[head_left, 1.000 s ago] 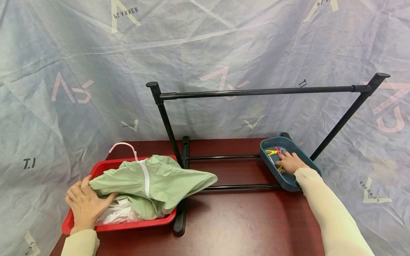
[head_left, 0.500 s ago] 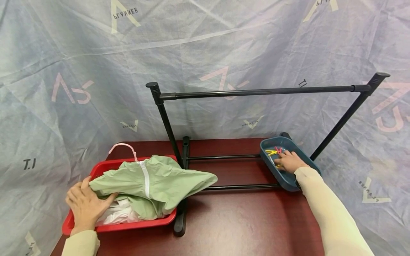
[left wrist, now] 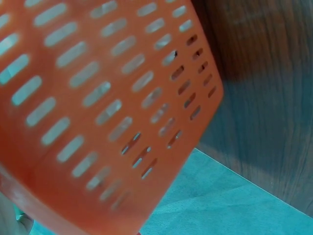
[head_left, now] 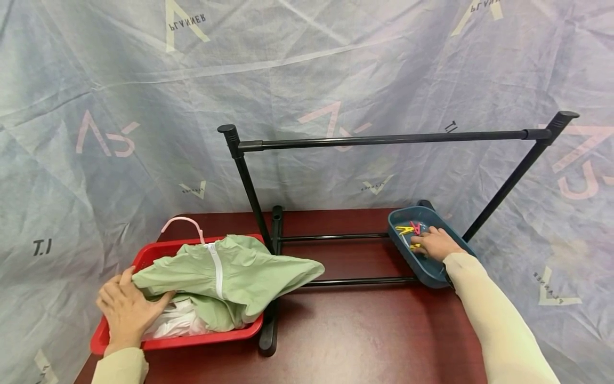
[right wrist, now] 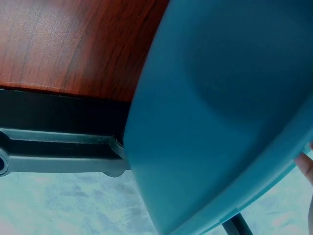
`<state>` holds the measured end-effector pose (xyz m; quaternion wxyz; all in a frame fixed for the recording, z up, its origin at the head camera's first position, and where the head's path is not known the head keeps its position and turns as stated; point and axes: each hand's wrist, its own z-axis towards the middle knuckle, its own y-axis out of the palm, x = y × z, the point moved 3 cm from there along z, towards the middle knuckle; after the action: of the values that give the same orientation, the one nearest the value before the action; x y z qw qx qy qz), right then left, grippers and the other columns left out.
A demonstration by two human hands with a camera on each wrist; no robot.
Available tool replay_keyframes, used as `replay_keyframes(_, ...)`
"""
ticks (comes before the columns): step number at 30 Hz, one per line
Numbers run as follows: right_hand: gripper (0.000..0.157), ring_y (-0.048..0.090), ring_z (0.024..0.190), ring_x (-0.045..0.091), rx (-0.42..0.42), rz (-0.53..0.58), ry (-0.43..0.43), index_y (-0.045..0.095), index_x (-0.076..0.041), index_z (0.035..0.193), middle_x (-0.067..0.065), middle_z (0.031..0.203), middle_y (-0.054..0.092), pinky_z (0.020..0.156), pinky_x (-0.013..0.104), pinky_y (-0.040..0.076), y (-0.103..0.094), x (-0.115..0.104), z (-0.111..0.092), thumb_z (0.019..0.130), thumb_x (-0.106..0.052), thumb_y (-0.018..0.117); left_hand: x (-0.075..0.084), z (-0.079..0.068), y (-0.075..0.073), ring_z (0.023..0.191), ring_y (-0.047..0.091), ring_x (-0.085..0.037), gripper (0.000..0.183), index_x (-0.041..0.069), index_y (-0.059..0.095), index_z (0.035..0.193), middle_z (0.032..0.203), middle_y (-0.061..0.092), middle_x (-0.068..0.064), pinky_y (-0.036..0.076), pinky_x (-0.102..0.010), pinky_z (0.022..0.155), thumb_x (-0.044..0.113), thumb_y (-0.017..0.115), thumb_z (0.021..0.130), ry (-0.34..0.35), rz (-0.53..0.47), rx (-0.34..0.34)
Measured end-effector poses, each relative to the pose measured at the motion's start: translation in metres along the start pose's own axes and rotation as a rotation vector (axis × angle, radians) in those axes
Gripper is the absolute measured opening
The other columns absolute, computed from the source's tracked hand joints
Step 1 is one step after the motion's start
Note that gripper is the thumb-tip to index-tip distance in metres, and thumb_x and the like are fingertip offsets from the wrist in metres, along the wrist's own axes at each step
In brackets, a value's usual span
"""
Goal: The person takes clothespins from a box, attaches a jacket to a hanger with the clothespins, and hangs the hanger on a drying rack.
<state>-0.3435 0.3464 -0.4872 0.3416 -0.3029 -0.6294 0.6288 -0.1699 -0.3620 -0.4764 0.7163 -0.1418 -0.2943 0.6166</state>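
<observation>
At the left, my left hand (head_left: 126,310) grips the left rim of a red plastic basket (head_left: 206,338), with the thumb on the inner side. A light green garment (head_left: 259,274) with a white zipper lies heaped in the basket, one end hanging past its right side. A pink hanger hook (head_left: 184,218) sticks up from the garment's neck. White cloth (head_left: 178,321) lies below it. My right hand (head_left: 438,245) reaches into a blue tray (head_left: 434,278), its fingertips pinching a yellow clothespin (head_left: 415,246). Other clothespins (head_left: 405,230), yellow and pink, lie beside the fingers.
A black clothes rack (head_left: 384,141) stands on the dark red table (head_left: 364,330), its top bar running across between two posts. Its lower bars (head_left: 355,281) run low between basket and tray. A printed grey sheet (head_left: 307,69) covers the wall behind.
The right fingers have shifted slightly within the tray, and the yellow clothespin at their tips has moved a little up and left. The left hand and basket have stayed put.
</observation>
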Motion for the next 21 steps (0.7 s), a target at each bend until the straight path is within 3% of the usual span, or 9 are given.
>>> replay_keyframes(14, 0.015, 0.046, 0.071, 0.024, 0.077, -0.040, -0.028, 0.061, -0.018, 0.098, 0.005, 0.082, 0.057, 0.063, 0.041, 0.037, -0.005, -0.001, -0.001, 0.091, -0.028, 0.070, 0.001, -0.002, -0.001, 0.093, 0.028, -0.053, 0.109, 0.001, 0.033, 0.131, 0.109, 0.031, -0.033, 0.023, -0.065, 0.079, 0.092, 0.035, 0.071, -0.022, 0.015, -0.021)
replay_keyframes(21, 0.014, 0.045, 0.081, 0.026, 0.072, -0.006, 0.045, 0.064, -0.019, 0.106, 0.004, 0.086, 0.051, 0.068, 0.046, 0.033, -0.012, -0.002, -0.003, 0.094, -0.027, 0.067, 0.000, -0.001, -0.001, 0.094, 0.027, -0.053, 0.109, 0.001, 0.032, 0.132, 0.110, 0.031, -0.033, 0.022, -0.065, 0.079, 0.092, 0.035, 0.071, -0.019, 0.006, -0.020)
